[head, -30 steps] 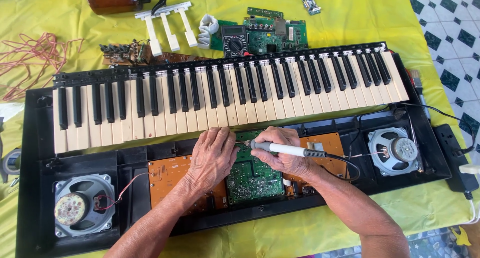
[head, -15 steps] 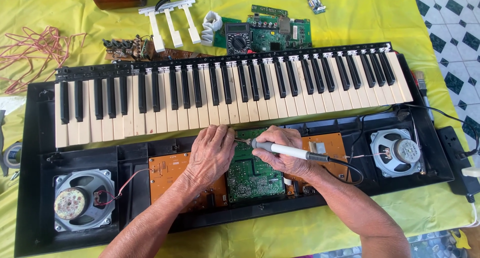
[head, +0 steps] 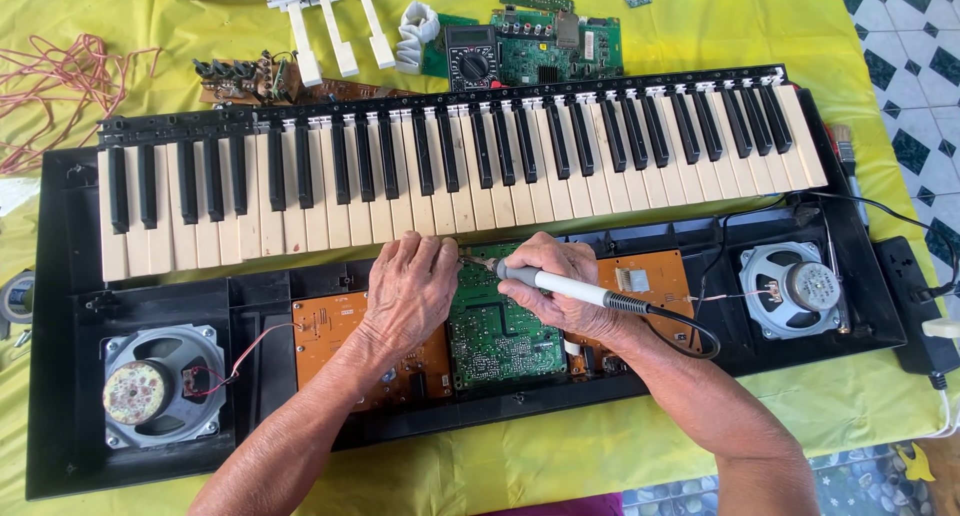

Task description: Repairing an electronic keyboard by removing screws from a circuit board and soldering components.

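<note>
Centre of frame: the right hand is gripping a white-handled soldering iron with a black cord, fingers wrapped tight around the handle, tip pointing left at the top edge of the green rectangular circuit board inside the opened black plastic keyboard case. The left hand is lying palm-down just left of the tip, fingers curled over the board's upper left corner; whether they are pinching anything I cannot tell. The black-and-cream key bed is sitting tilted above the hands, round grey speakers are lying lower left and right, and loose green boards are resting on the yellow-clothed surface at top.
</note>
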